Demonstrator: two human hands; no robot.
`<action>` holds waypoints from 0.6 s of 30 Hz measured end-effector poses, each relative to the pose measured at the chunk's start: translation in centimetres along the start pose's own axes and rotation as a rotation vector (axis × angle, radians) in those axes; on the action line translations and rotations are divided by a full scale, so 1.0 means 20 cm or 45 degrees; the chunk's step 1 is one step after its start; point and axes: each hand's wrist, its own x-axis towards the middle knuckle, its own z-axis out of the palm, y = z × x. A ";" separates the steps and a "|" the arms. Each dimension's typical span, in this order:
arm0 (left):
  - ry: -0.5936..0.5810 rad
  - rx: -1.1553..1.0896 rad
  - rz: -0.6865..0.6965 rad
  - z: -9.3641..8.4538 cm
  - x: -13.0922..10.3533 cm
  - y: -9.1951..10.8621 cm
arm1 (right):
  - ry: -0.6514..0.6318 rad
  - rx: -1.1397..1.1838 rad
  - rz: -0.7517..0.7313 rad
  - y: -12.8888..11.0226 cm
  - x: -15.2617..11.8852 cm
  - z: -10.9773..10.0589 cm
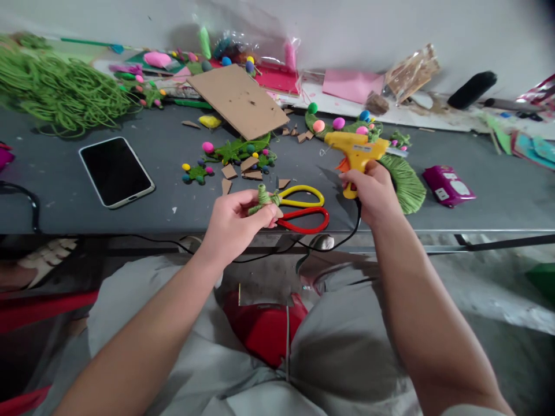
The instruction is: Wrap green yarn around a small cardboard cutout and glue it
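Observation:
In my left hand [236,222], near the table's front edge, is a small green yarn-wrapped piece [264,197], pinched between thumb and fingers. Scissors [306,221] with one yellow and one red handle lie right beside these fingers; their blades are hidden. My right hand [368,188] grips a yellow hot glue gun [358,151] by its handle, with its nozzle pointing left. A black cord runs down from the gun past the table edge. Partly behind my right hand sits a green yarn-wound disc [405,182]. Cardboard scraps [251,167] lie beyond my left hand.
A phone [116,172] and a heap of green yarn [65,86] are at left. Behind the scraps are a cardboard sheet [240,98] and green yarn shapes with coloured balls [229,150]. A purple packet [448,185] stands at right. Craft materials line the wall.

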 end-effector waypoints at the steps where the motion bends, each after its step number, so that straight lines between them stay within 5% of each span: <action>1: 0.013 0.002 0.006 0.00 0.00 0.00 | -0.029 0.119 -0.019 -0.02 -0.02 -0.01; 9: 0.105 -0.146 -0.062 -0.02 0.02 -0.02 | -0.518 0.016 -0.303 -0.09 -0.29 -0.03; 18: 0.140 -0.165 -0.081 -0.03 0.02 -0.02 | -0.762 -0.027 -0.348 -0.08 -0.33 0.01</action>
